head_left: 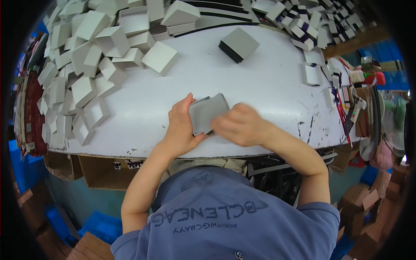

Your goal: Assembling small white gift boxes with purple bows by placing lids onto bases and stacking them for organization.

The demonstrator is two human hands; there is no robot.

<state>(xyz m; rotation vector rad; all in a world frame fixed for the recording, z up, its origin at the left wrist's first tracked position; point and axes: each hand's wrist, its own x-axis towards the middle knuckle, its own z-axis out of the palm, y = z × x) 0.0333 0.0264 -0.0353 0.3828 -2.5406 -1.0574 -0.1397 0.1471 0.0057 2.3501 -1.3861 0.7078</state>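
Note:
A small grey box point(203, 116) is held just above the white tabletop, near its front edge. My left hand point(180, 128) grips it from the left, with the thumb low and the fingers up along the side. A grey panel with a dark edge stands up at the box's right side. My right hand point(242, 125) is curled against the lower right corner and blurred by motion; whatever its fingertips pinch is hidden. Farther back lies another grey box point(242, 43) with a black side.
White box parts point(84, 89) are heaped at the left of the white table point(268, 82). Smaller white-and-black boxes point(299, 28) pile up at the far right. Black strips point(216, 9) lie at the back. A hand tool point(356, 112) is at the right edge. An open carton point(102, 173) sits below the table.

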